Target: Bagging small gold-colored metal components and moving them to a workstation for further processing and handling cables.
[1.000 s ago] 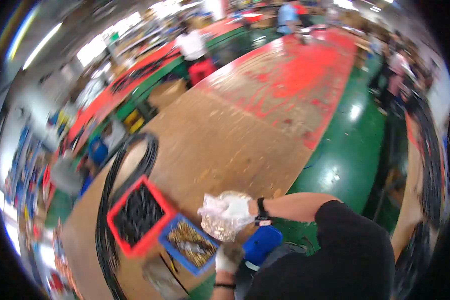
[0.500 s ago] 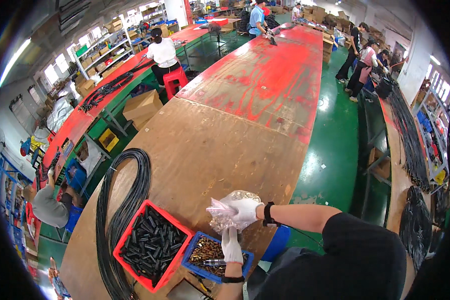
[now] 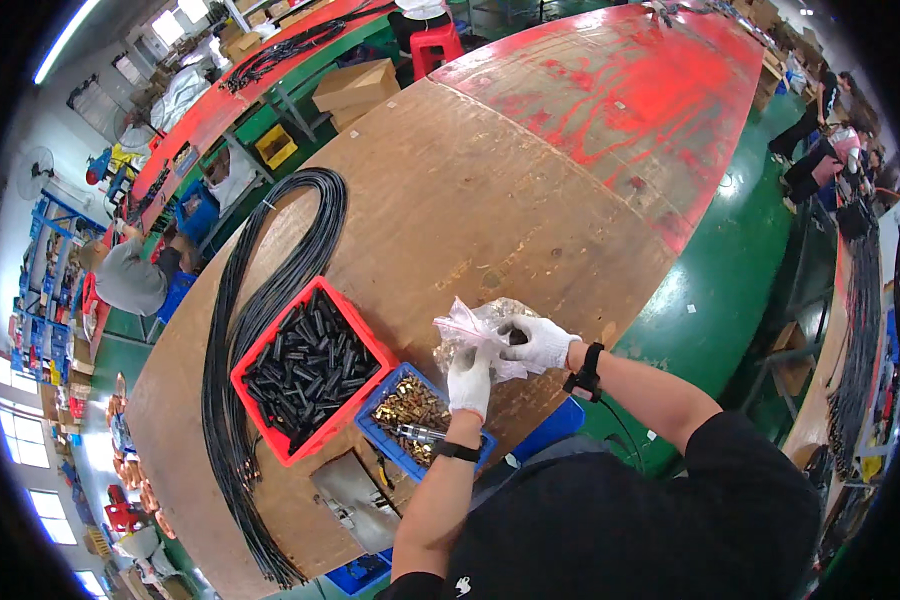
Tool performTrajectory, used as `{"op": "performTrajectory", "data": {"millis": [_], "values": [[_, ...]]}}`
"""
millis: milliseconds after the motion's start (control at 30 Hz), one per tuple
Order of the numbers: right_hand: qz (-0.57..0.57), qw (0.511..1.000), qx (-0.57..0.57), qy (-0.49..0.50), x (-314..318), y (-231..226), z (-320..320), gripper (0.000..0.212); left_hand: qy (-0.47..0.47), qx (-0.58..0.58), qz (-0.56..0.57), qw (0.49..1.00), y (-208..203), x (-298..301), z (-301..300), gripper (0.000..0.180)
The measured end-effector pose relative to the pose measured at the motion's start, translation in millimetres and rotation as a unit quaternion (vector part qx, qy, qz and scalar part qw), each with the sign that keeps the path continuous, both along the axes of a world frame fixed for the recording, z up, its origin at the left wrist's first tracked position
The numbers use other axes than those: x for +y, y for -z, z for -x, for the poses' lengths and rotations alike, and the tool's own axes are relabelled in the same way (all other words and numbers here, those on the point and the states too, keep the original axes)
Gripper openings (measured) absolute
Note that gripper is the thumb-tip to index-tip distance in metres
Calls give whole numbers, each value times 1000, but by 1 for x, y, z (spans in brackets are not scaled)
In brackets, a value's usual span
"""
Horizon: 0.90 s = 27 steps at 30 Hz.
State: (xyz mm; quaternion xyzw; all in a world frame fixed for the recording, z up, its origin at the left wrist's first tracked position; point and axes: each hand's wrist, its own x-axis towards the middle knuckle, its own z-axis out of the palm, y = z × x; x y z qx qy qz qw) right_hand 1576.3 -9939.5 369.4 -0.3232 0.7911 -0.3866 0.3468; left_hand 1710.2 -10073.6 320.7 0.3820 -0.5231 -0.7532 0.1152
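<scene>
The left hand, in a white knitted glove, has been shifted up from the lower edge of the clear plastic bag with a pinkish gathered mouth and is now set on its film. The film appears to be pinched between its thumb and fingers. The right hand, gloved alike, has been turned so that its fingers are curled against the bag, with a dark gap beside the thumb; whether film is gripped there cannot be told. The bag is thus handled from two sides, near the right edge of the brown wooden bench. The left wrist is held over the blue plastic box of brass-coloured parts, in which a silver cylindrical tool lies. Beside that box, the red plastic box of black sleeves is left untouched; farther left, a looped black cable bundle is laid.
</scene>
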Motion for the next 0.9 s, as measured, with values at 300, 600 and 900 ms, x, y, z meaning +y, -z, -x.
{"op": "performTrajectory", "data": {"millis": [300,600,900], "values": [[109,986,110,56,1,4,-36,48,48,-15,-71,996,-30,2,21,28],[-32,969,209,131,-20,8,-56,40,61,16,-46,997,8,-4,14,27],[-72,968,241,-3,-43,-7,-74,29,24,44,-60,997,18,-30,-14,29]]}}
